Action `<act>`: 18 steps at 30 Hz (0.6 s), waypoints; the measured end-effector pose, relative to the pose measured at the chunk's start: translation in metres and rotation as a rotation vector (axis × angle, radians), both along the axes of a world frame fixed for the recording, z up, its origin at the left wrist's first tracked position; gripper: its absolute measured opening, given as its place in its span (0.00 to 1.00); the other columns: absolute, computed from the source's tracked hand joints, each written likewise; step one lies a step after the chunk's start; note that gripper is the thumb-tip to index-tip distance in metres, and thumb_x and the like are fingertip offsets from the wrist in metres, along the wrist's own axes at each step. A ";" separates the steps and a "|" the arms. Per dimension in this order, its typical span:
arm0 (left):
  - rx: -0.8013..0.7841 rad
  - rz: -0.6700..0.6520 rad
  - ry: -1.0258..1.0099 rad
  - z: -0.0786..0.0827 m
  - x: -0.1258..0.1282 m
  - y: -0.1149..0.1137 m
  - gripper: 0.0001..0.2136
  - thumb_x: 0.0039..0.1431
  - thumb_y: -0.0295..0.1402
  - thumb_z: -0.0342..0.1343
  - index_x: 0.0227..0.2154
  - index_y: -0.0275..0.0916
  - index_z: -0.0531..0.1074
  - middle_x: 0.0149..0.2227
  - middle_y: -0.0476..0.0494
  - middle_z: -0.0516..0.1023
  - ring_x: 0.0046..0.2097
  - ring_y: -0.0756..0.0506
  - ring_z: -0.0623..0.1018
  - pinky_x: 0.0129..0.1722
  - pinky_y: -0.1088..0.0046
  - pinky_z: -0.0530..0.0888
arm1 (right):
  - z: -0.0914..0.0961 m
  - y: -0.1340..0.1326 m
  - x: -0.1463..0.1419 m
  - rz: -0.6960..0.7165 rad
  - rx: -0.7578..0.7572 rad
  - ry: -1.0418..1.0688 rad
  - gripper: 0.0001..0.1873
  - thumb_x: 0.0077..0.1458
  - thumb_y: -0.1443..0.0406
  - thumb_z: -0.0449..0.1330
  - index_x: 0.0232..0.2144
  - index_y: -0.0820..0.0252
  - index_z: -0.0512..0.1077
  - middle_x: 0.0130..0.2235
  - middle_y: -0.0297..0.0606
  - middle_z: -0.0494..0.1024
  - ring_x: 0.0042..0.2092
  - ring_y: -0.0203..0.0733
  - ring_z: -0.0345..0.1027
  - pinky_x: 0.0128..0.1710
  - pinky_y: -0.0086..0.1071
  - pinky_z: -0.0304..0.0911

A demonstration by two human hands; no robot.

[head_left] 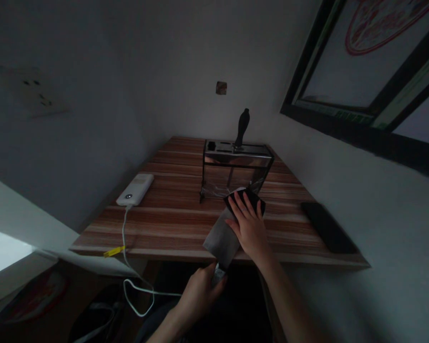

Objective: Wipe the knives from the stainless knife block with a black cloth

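Cleaver (pixel 219 237) lies aslant over the near edge of the table (pixel 178 193), its handle (pixel 219 274) jutting past that edge toward the person and its far end hidden under a dark cloth (pixel 254 196). The left hand (pixel 199 291) has fingers and thumb closed round the handle; the right hand (pixel 249 227) lies flat on the cloth, fingers a little apart, pressing rather than gripping. Judging by this pose, the step in hand is rubbing the upward face at its far part, though the dimness hides whether the cloth is fabric or an abrasive sheet. A next stroke would call for a firm handle, a flat palm drawn over the bare near part, and fingertips clear of the edges and of the stand (pixel 238 159) just beyond. Whether the metal touches the wood cannot be told.
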State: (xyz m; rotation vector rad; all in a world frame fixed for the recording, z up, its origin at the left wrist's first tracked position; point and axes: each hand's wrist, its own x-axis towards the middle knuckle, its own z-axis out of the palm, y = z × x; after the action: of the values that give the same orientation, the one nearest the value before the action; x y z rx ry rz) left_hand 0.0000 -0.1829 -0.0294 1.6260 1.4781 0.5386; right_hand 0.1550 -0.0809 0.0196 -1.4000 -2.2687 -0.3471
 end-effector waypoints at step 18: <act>0.095 -0.038 -0.063 -0.026 -0.001 0.003 0.11 0.50 0.32 0.50 0.35 0.35 0.73 0.34 0.38 0.78 0.36 0.43 0.76 0.35 0.74 0.70 | -0.024 -0.074 -0.029 0.271 -0.155 -0.070 0.34 0.58 0.53 0.48 0.62 0.54 0.42 0.64 0.33 0.45 0.64 0.46 0.36 0.61 0.49 0.30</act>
State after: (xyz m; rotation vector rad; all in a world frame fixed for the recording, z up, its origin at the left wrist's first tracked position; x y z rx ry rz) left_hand -0.0014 -0.1797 -0.0552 1.6913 1.3912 0.6419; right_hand 0.1257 -0.1550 -0.0040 -1.1439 -2.5501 -0.1364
